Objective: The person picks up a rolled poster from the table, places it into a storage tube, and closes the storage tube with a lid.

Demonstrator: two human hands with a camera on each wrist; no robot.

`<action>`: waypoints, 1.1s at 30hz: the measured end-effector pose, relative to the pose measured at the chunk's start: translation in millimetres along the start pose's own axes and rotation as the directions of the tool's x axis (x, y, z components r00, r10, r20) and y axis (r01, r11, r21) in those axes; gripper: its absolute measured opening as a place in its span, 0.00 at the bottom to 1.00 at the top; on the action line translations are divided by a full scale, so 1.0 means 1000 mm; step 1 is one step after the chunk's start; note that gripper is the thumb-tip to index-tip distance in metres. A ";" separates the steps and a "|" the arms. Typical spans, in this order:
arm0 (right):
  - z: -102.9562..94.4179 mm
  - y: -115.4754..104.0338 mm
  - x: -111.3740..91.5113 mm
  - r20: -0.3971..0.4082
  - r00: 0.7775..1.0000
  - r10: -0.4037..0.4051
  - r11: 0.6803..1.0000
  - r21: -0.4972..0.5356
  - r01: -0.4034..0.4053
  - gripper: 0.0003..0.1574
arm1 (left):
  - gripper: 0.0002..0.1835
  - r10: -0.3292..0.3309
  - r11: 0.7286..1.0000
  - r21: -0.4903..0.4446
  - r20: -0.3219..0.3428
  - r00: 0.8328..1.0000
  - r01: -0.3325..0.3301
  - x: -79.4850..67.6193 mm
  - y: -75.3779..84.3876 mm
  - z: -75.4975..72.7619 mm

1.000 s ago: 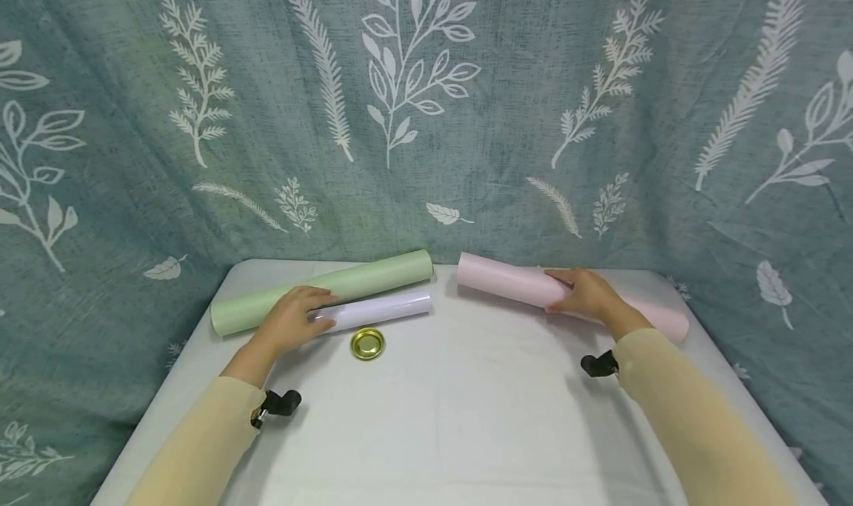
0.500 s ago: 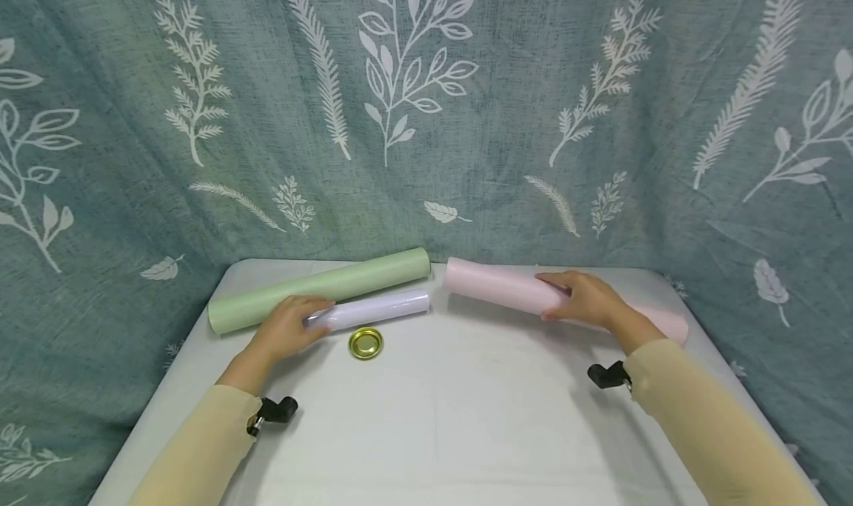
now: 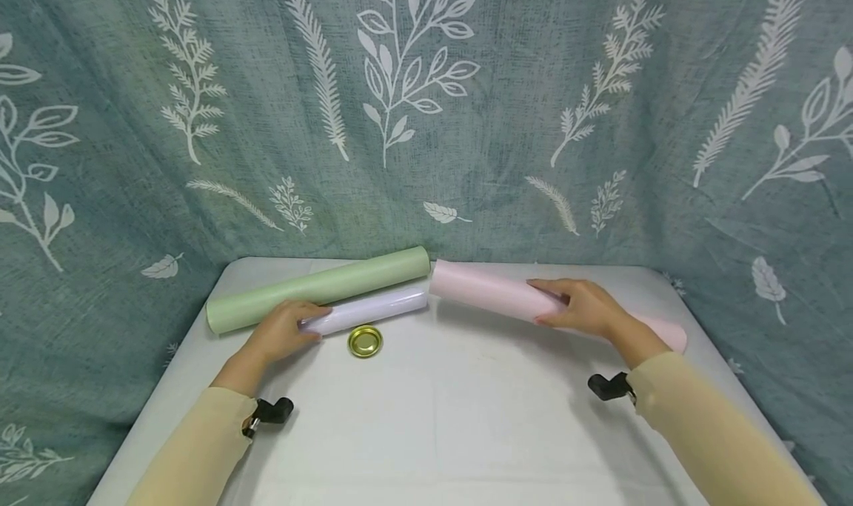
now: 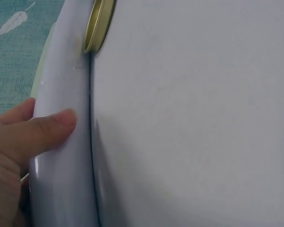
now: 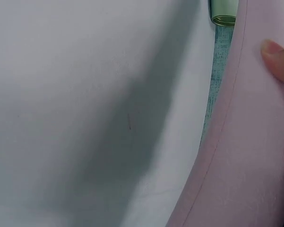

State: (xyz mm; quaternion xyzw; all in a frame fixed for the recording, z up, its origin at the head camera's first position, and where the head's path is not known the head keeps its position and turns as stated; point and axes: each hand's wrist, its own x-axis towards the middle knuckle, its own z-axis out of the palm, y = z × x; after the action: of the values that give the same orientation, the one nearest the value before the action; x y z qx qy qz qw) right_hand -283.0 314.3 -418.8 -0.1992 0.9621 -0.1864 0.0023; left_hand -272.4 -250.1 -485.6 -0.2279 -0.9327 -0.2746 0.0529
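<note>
Left of centre in the frame, the left hand (image 3: 283, 332) gripped the lavender roll (image 3: 373, 310); right of centre, the right hand (image 3: 583, 306) gripped the pink roll (image 3: 486, 290). A leftward swing could have knocked the green roll (image 3: 333, 282) loose; lavender slipping forward might have shoved the gold dish (image 3: 365, 341).

Rear roll (image 3: 326, 285) back left on table (image 3: 433, 417), front roll (image 3: 368, 311) just before it, then lid (image 3: 365, 341), over right, right roll (image 3: 492, 291)
</note>
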 end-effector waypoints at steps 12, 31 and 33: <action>-0.003 -0.002 -0.017 -0.001 1.000 -0.022 0.999 0.036 0.022 0.49 | 0.28 -0.019 1.000 0.003 0.009 1.000 0.019 -0.013 -0.002 -0.008; -0.002 0.005 -0.031 -0.011 0.997 -0.075 0.997 0.028 0.075 0.47 | 0.26 -0.019 0.999 -0.030 0.004 1.000 0.019 -0.024 0.014 -0.028; -0.002 0.005 -0.033 -0.016 0.997 -0.080 0.996 0.026 0.080 0.47 | 0.26 -0.014 1.000 -0.022 -0.003 1.000 0.014 -0.024 0.017 -0.029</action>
State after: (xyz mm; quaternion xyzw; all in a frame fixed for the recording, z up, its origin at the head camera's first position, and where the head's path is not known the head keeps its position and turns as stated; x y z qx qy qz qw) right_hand -254.7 331.5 -421.3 -0.2361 0.9507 -0.2007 -0.0095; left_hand -243.6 -262.8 -457.9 -0.2215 -0.9311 -0.2856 0.0501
